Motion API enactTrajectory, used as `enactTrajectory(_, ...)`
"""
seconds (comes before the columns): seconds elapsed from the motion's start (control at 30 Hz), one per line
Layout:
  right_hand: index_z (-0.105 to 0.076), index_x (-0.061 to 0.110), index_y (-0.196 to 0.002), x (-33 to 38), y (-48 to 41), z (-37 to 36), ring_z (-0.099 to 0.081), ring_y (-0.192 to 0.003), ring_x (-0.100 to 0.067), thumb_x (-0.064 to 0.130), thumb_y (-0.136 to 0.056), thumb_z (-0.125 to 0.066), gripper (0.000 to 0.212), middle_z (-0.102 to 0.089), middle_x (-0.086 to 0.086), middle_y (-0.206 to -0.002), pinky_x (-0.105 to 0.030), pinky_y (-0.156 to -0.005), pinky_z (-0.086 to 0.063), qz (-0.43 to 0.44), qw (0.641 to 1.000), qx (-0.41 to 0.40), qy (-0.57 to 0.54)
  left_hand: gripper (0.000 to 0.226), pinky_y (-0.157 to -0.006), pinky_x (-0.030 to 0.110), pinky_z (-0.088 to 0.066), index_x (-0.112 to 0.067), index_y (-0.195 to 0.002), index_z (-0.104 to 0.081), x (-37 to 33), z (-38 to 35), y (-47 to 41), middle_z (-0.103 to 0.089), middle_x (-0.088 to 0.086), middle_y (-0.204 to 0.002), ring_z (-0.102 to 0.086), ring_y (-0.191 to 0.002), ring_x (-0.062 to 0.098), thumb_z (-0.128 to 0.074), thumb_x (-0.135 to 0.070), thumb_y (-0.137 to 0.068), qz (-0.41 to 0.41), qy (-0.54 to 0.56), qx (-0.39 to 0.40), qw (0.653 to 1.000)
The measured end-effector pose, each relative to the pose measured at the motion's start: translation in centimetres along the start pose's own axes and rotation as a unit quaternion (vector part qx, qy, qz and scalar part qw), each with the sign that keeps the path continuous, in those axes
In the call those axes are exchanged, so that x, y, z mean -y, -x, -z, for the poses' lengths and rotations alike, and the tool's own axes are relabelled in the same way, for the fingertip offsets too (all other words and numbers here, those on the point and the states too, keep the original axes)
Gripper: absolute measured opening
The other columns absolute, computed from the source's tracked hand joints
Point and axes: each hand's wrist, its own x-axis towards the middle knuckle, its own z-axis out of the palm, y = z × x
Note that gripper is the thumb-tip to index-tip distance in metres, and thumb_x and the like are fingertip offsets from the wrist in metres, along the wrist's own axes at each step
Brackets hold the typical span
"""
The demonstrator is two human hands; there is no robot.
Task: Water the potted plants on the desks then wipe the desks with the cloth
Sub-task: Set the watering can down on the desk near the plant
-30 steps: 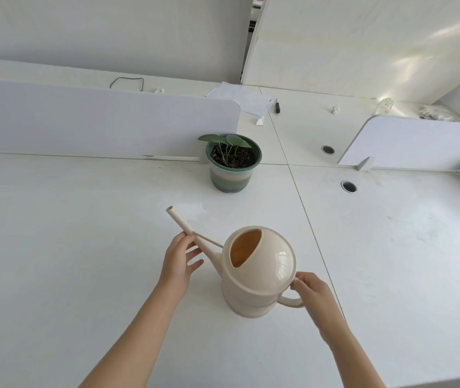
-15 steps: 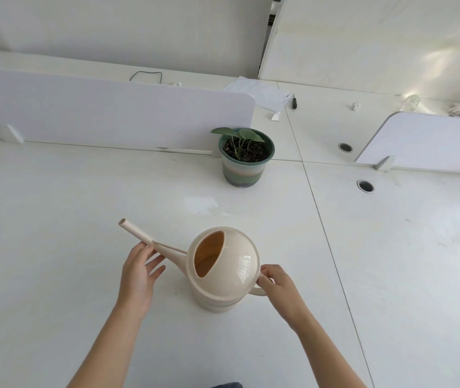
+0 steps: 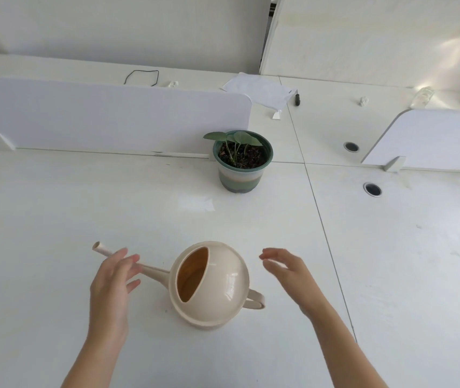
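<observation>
Watering can (image 3: 217, 284): we see it standing between our hands.
Left hand (image 3: 114, 278): fingers loose, blurred, covering mid-spout (image 3: 102, 249); contact unclear.
Right hand (image 3: 287, 271): fingers relaxed, beside the handle (image 3: 255, 302), apart.
Potted plant (image 3: 242, 161): beyond both hands.

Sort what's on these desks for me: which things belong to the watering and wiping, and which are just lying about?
For the job:
cream watering can
potted plant
desk
(no cloth in view)

Lying about:
black cable loop
paper sheet
black pen
crumpled scrap
</observation>
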Motion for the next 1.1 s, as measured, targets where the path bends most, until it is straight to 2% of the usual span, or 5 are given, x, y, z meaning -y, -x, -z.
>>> enactTrajectory(0.2,-0.06,0.018,-0.098,3.5,-5.9,2.7,-0.054,-0.099,-0.012,0.007,-0.087,-0.051,0.018,-0.061,0.0,-0.102,-0.023,-0.084,-0.037,0.05,0.995,-0.074,-0.039,0.021,-0.075,0.028,-0.045,-0.013,-0.11,-0.055,-2.2,-7.4,-5.2,-0.061,0.0,-0.095,-0.058,-0.095,0.023,-0.043,-0.011,-0.093,-0.039,-0.042,0.071,0.996)
enactTrajectory(0.4,-0.057,0.011,-0.115,4.5,-13.2,3.2,-0.054,-0.102,-0.016,0.006,-0.087,-0.048,0.029,-0.061,-0.007,-0.115,-0.031,-0.089,-0.043,0.033,0.982,-0.151,-0.107,0.021,-0.078,0.029,-0.042,-0.015,-0.111,-0.051,-1.8,-16.1,-11.8,-0.056,0.006,-0.112,-0.052,-0.102,0.02,-0.038,-0.014,-0.095,-0.02,-0.051,0.111,0.992)
enactTrajectory(0.67,-0.032,0.023,-0.14,5.7,-19.9,0.7,-0.035,-0.133,-0.009,0.017,-0.093,-0.042,0.049,-0.038,0.006,-0.145,-0.027,-0.108,-0.03,0.072,0.977,-0.1,-0.174,0.053,-0.114,0.041,-0.025,-0.022,-0.137,-0.042,0.9,-23.5,-18.6,-0.045,-0.003,-0.142,-0.039,-0.131,0.014,-0.024,-0.047,-0.094,0.007,-0.077,0.188,0.979)
enactTrajectory(0.87,-0.025,0.026,-0.143,5.3,-20.8,-0.3,-0.035,-0.12,0.001,0.017,-0.095,-0.039,0.05,-0.037,0.017,-0.132,-0.014,-0.095,-0.029,0.078,0.969,-0.13,-0.195,0.058,-0.109,0.036,-0.032,-0.027,-0.135,-0.043,1.6,-24.3,-18.7,-0.05,-0.006,-0.138,-0.042,-0.128,0.01,-0.021,-0.053,-0.087,-0.015,-0.035,0.213,0.976)
enactTrajectory(1.1,-0.029,0.02,-0.142,5.9,-22.2,1.3,-0.035,-0.131,-0.007,0.019,-0.096,-0.038,0.047,-0.04,0.007,-0.142,-0.019,-0.104,-0.03,0.086,0.975,-0.111,-0.17,0.07,-0.117,0.038,-0.018,-0.023,-0.145,-0.024,2.7,-23.4,-16.7,-0.031,-0.007,-0.151,-0.025,-0.139,0.007,-0.022,-0.053,-0.081,-0.02,-0.06,0.215,0.975)
